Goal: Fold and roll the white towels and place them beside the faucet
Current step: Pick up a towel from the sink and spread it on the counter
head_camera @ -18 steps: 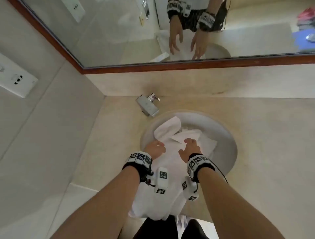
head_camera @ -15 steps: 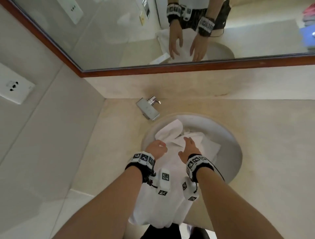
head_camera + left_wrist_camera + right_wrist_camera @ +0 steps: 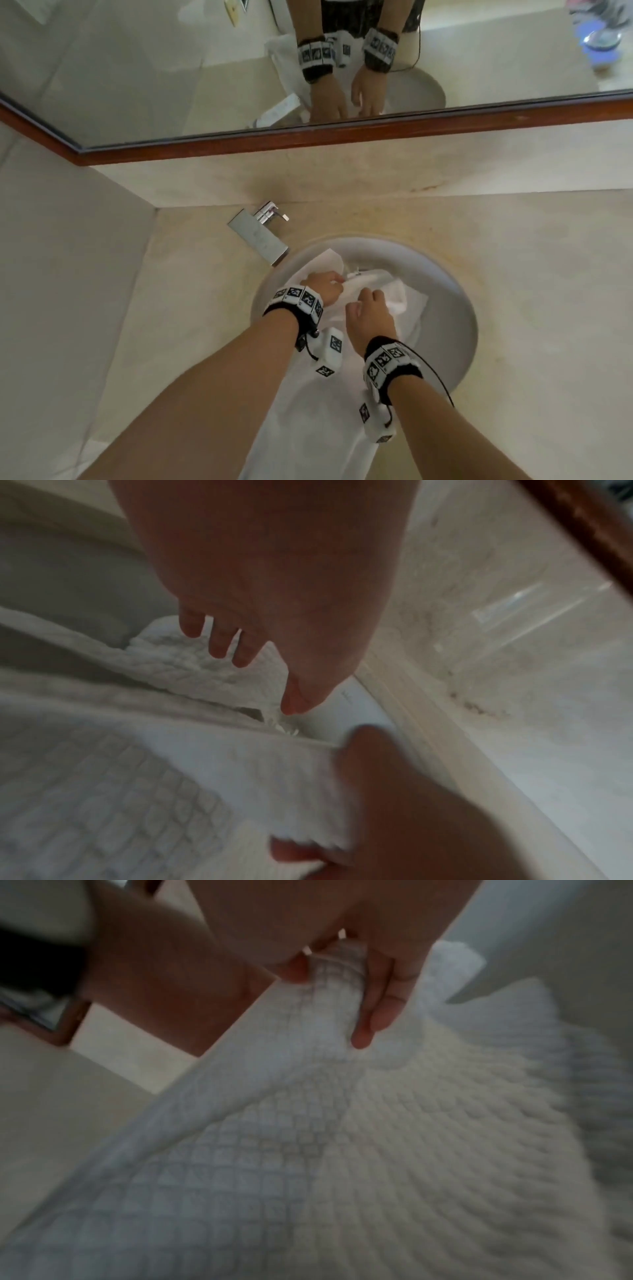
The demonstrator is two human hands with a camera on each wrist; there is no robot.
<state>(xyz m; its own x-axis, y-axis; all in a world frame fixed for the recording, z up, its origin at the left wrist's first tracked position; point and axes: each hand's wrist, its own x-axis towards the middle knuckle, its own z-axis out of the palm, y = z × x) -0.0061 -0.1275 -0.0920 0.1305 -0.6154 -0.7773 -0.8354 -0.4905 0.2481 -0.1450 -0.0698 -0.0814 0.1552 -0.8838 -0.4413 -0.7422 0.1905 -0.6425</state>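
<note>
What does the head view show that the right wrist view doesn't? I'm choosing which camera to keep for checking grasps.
Only the head view shows the faucet, the round sink, the mirror and the left hand at the towel's far end. Only the right wrist view shows the right hand's fingers and thumb pinching a bunched fold, plus the towel's grid weave. Both show the white towel and the right hand holding it.

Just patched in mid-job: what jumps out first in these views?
A white towel spills from the round sink over the counter's front edge, with both hands in it. The right hand has a grip on a bunched fold; the left hand works the cloth near the basin's far rim. A chrome faucet sits back left, below the mirror.
</note>
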